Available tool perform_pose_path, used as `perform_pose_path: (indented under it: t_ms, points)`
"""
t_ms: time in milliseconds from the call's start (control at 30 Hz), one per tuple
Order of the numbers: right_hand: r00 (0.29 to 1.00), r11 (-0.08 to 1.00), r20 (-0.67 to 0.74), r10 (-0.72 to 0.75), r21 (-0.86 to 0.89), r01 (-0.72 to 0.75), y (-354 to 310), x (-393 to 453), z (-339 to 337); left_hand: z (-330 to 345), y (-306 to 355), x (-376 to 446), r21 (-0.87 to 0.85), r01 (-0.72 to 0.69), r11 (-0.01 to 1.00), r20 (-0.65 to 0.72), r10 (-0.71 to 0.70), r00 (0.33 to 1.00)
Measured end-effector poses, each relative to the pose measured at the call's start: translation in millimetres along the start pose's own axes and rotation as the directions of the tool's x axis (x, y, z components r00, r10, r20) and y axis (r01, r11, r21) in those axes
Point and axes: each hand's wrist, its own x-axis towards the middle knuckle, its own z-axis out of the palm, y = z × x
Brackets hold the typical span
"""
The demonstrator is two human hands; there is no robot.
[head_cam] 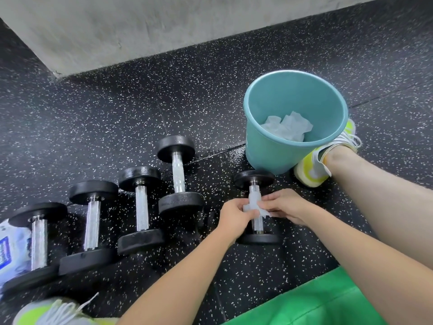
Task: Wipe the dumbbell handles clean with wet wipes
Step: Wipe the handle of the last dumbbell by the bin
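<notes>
Both hands (pixel 257 211) — wet wipe (pixel 254 205) around dumbbell handle (pixel 256 221)

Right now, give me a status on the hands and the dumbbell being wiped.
Left hand and right hand both grip wet wipe around handle of dumbbell. Four dumbbells wait left. Bucket close behind; nothing blocking.

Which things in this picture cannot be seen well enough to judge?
- Head view: wet wipe pack, cut off by the left edge; its label is unreadable.
- Handle of the dumbbell being wiped: middle hidden by the wipe, left hand and right hand.
- Bucket: bottom hidden under used wipes.
</notes>
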Motion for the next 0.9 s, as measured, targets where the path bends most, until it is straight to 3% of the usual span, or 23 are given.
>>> perform_pose_path:
  t_ms: [167,467,600,900]
  points:
    - [1.000,0.999,-0.002,-0.009,-0.035,0.009,1.2,-7.6,9.1,-2.9,-2.9,-10.8,0.015,0.019,1.000,-0.033,-0.019,0.999]
    - [0.999,0.975,0.017,0.032,-0.221,-0.027,4.1,-13.7,9.5,-12.0,-5.1,-31.9,-0.044,0.047,0.998,0.089,-0.043,0.995]
    - [0.998,0.961,0.017,0.068,-0.271,-0.061,3.2,-17.2,8.5,-11.5,-7.7,-36.4,-0.081,0.121,0.989,0.067,-0.116,0.991]
    - [0.979,0.936,0.106,0.172,-0.329,-0.129,6.4,-24.1,13.1,-13.1,-2.2,-40.9,0.031,0.133,0.991,0.037,-0.134,0.990]
